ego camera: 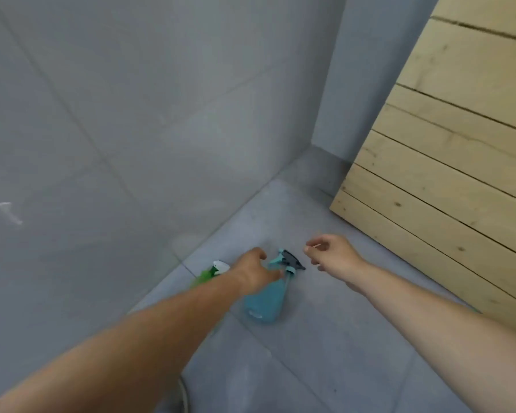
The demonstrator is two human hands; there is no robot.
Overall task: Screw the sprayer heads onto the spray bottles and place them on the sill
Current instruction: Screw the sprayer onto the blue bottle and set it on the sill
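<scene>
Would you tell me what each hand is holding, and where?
The left hand grips the blue spray bottle near its neck, below the sprayer head. The right hand holds nothing.

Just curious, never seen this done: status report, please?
Left hand at blue bottle's neck. Right hand open, empty, beside sprayer head. Green bottle behind. Nothing in the way.
</scene>
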